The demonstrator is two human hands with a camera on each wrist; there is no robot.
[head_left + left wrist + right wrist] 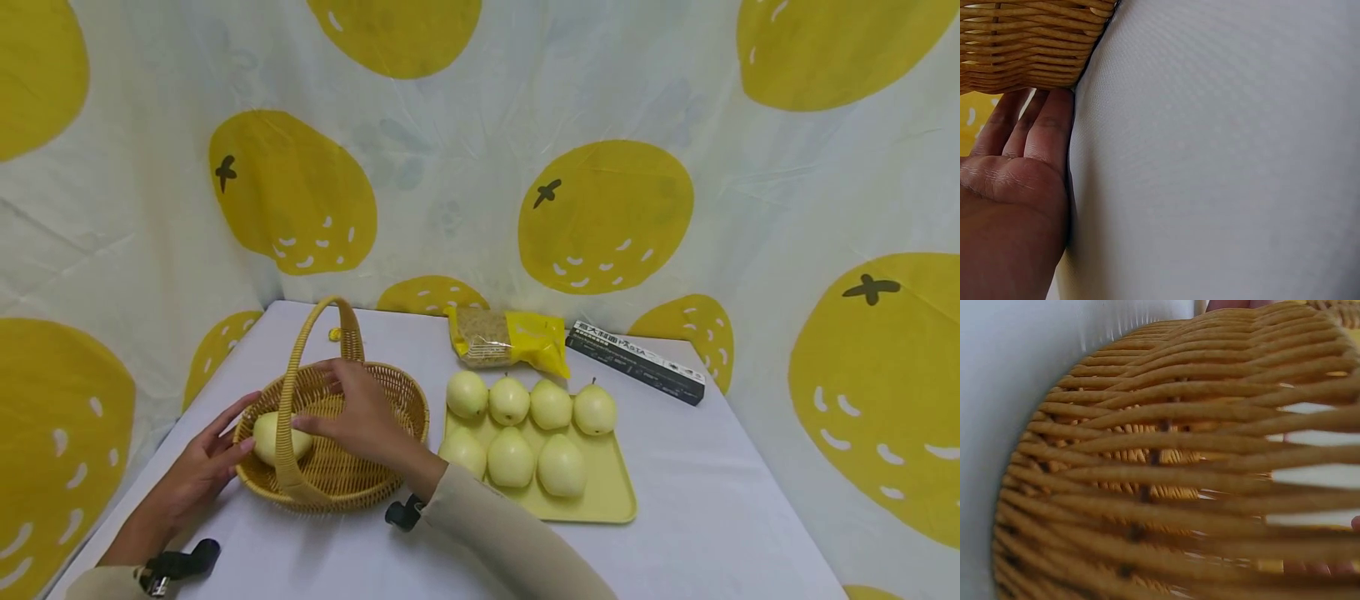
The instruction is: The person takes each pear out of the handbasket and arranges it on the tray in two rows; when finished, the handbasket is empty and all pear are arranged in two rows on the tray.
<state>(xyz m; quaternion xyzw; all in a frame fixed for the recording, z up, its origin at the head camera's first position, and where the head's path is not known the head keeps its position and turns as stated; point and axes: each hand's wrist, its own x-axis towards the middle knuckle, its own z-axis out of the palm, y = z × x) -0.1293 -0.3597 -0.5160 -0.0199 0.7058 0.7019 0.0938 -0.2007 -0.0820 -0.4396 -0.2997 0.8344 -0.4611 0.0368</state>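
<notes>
A woven wicker basket with a tall arched handle stands at the left of the table. One pale yellow pear lies inside, at its left end and partly behind the handle. My left hand rests against the basket's left side; in the left wrist view its straight fingers reach to the woven wall. Over the basket, my right hand has its fingers spread past the handle, its thumb tip close by the pear. The right wrist view is filled by the basket's weave.
Right of the basket, a yellow tray carries several more pears in two rows. Behind it lie a yellow packet of dry food and a long black pasta box. A fruit-print curtain hangs behind the table.
</notes>
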